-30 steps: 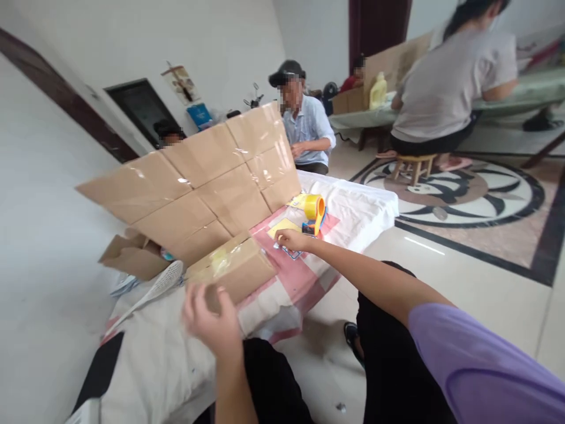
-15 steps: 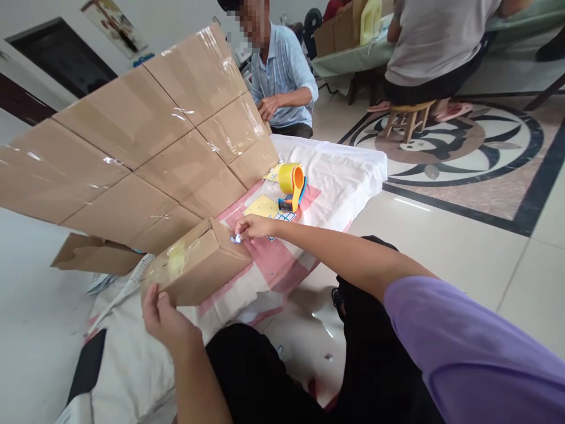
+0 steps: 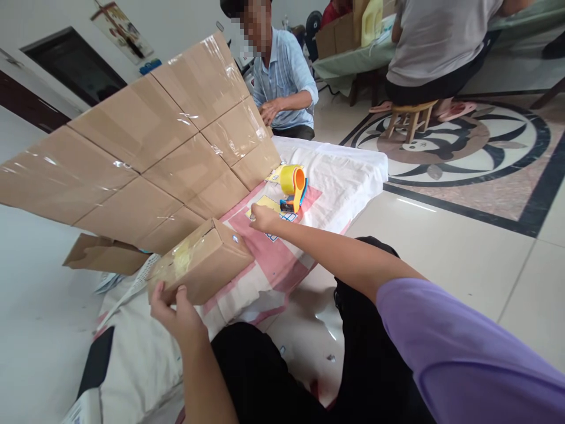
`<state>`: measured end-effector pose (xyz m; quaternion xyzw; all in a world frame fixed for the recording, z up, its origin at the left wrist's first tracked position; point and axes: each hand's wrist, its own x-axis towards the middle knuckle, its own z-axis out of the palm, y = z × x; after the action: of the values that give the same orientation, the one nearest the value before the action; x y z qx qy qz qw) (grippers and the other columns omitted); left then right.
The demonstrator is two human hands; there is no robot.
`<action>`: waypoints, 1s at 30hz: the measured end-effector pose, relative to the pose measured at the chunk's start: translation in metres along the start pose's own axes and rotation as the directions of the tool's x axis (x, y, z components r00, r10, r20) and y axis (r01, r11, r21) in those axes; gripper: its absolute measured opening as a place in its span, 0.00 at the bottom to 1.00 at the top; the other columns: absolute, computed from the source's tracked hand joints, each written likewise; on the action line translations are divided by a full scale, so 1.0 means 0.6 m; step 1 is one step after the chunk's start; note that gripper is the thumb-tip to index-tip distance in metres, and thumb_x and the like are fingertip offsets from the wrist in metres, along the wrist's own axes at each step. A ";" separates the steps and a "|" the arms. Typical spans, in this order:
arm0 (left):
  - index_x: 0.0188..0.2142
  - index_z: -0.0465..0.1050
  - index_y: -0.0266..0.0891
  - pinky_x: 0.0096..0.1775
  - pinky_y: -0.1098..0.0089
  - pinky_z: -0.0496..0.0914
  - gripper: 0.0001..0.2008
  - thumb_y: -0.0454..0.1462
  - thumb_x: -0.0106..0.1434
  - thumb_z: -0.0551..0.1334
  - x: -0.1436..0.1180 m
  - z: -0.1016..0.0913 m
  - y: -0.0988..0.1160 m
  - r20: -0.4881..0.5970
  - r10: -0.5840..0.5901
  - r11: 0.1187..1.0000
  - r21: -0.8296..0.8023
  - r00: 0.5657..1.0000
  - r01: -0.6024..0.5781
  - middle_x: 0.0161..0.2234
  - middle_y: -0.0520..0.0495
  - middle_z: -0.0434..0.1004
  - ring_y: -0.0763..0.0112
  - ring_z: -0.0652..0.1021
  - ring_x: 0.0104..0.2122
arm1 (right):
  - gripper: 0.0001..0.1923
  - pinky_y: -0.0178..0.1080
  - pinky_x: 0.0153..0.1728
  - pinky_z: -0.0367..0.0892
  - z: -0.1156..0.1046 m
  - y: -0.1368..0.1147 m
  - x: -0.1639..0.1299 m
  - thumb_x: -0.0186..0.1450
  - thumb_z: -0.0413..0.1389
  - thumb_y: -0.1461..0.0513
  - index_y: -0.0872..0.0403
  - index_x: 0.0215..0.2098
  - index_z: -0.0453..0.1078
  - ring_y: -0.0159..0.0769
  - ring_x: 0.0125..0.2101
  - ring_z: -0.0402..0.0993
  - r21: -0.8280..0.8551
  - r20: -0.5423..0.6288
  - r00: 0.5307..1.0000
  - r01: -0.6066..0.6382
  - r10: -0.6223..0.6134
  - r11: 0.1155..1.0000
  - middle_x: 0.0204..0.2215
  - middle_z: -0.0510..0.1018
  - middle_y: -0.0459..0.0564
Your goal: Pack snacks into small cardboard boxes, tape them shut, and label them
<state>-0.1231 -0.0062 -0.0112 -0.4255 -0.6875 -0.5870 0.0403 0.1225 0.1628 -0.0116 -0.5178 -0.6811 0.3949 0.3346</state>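
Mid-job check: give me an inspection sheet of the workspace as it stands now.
Surface: white cloth with pink squares spread over a low table.
Job's things: small brown cardboard box, lying tilted on the cloth; a tiny white sticker on its end face.
Clutter: yellow tape roll in orange-and-blue dispenser; yellow sheet; large taped-together cardboard panel; white mesh swatter.
Hands: left hand grips the box's near end; right hand pinched shut at the sheet.
Cables: nothing seen.
Surroundings: two people seated beyond; patterned tile floor.
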 end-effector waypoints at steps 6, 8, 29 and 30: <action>0.59 0.70 0.38 0.63 0.55 0.61 0.30 0.42 0.57 0.65 -0.003 -0.001 0.003 -0.002 0.005 0.999 -0.044 1.000 -0.005 0.59 0.43 0.68 0.56 0.68 0.60 | 0.03 0.31 0.28 0.61 -0.006 0.001 0.008 0.56 0.60 0.68 0.56 0.26 0.70 0.30 0.26 0.68 0.147 0.193 0.975 0.084 -0.112 0.986 0.23 0.73 0.43; 0.59 0.70 0.38 0.63 0.56 0.61 0.29 0.41 0.57 0.65 -0.004 -0.001 0.005 -0.002 0.007 0.998 -0.064 1.000 -0.007 0.59 0.43 0.69 0.56 0.69 0.59 | 0.04 0.30 0.22 0.57 0.007 -0.002 0.002 0.57 0.57 0.69 0.56 0.27 0.71 0.27 0.20 0.62 0.227 0.277 0.949 0.088 -0.151 0.970 0.18 0.68 0.39; 0.62 0.68 0.41 0.65 0.53 0.58 0.34 0.39 0.55 0.68 -0.006 -0.003 0.006 0.044 -0.023 1.000 -0.011 0.999 0.023 0.58 0.42 0.64 0.54 0.65 0.62 | 0.34 0.43 0.48 0.70 0.040 0.026 0.036 0.62 0.60 0.65 0.53 0.66 0.59 0.39 0.43 0.74 0.171 -0.150 0.982 0.144 -0.118 0.975 0.49 0.76 0.53; 0.61 0.69 0.41 0.64 0.54 0.58 0.33 0.39 0.55 0.67 -0.006 -0.004 0.007 0.037 -0.020 1.000 -0.019 0.999 0.021 0.58 0.42 0.64 0.55 0.66 0.61 | 0.34 0.44 0.49 0.71 0.040 0.023 0.037 0.62 0.59 0.66 0.53 0.66 0.59 0.39 0.43 0.74 0.184 -0.136 0.980 0.170 -0.146 0.968 0.51 0.76 0.53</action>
<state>-0.1191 -0.0104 -0.0096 -0.4297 -0.6867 -0.5861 0.0176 0.1028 0.1820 -0.0340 -0.4496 -0.6568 0.3995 0.4547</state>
